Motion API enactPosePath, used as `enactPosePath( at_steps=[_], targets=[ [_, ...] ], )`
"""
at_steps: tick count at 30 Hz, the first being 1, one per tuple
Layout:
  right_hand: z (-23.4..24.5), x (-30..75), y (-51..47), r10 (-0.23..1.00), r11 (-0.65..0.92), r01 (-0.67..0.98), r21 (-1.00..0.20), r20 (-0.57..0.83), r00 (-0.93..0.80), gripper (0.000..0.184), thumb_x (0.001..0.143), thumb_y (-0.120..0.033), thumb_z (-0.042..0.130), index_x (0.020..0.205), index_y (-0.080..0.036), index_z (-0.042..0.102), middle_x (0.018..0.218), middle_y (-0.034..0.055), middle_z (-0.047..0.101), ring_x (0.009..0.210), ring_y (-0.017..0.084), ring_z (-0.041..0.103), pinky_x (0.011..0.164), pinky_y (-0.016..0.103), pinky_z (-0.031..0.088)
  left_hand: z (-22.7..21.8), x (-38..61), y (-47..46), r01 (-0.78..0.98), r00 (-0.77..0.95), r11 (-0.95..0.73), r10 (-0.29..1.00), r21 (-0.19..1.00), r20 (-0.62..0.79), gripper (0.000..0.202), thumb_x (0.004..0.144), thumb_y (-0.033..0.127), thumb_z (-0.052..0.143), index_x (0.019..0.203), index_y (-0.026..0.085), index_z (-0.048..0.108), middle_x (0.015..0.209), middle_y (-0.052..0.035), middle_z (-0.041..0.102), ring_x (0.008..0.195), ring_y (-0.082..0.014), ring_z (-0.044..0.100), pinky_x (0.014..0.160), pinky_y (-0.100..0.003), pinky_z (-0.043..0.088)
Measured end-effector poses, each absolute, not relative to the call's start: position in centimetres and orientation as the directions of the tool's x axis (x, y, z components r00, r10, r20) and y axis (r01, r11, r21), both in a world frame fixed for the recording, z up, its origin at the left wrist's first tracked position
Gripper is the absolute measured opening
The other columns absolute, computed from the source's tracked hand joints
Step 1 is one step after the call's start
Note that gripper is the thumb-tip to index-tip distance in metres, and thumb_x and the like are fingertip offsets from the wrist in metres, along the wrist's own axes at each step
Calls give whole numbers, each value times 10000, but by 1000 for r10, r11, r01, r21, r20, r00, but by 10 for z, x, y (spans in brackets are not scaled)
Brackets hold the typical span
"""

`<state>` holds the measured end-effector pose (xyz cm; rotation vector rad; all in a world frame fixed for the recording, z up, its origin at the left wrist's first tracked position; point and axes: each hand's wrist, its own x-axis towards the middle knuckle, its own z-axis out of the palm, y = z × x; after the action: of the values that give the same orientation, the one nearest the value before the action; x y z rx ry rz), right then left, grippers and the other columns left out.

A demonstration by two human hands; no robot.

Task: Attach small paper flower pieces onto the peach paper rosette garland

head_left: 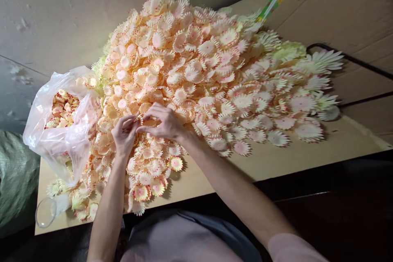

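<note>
A big heap of artificial flower petal discs (190,73), cream to pale pink with fringed edges, is spread over the table. My left hand (123,134) is closed over the near left part of the heap, its fingertips pinched on a small cream petal disc (140,120). From the right, my right hand (164,123) meets the same disc, thumb and fingers curved around it. The fingers partly hide the disc. Below my hands, a few loose discs with yellow and red rims (176,163) lie at the heap's near edge.
A clear plastic bag (72,141) with red-and-yellow flower pieces (63,110) stands at the left. A transparent cup (50,211) lies sideways at the table's (196,188) near left corner. A green packet (278,0) and a black cable (356,58) are behind the heap.
</note>
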<state>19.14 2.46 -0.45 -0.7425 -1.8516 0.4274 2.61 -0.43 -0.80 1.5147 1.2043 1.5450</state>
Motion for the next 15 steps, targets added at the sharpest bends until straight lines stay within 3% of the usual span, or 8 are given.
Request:
enactPosePath(
  at_steps=[5, 9, 15],
  targets=[
    [-6, 190, 25, 709, 703, 218, -677, 645, -286, 125, 842, -265, 683, 765, -166, 687, 748, 53, 707, 721, 172, 604, 694, 325, 518, -7, 25, -5, 134, -178, -345, 914, 929, 365, 218, 740, 259, 768, 916, 178, 669, 916, -68, 773, 862, -185, 747, 785, -268, 607],
    [-2, 190, 23, 756, 650, 176, -739, 607, -244, 89, 819, -229, 674, 756, -167, 684, 780, 57, 711, 765, 179, 628, 744, 333, 523, -6, 26, -5, 132, -188, -351, 909, 927, 371, 235, 720, 261, 784, 904, 170, 669, 885, -61, 773, 847, -182, 749, 795, -278, 615],
    [1, 191, 18, 916, 331, 9, -944, 318, -246, 194, 726, -323, 764, 779, -144, 709, 776, 53, 716, 670, 146, 625, 639, 284, 508, -6, 24, -6, 179, -170, -366, 903, 913, 395, 240, 722, 262, 782, 921, 171, 684, 890, -60, 775, 832, -183, 753, 773, -274, 623]
  ],
)
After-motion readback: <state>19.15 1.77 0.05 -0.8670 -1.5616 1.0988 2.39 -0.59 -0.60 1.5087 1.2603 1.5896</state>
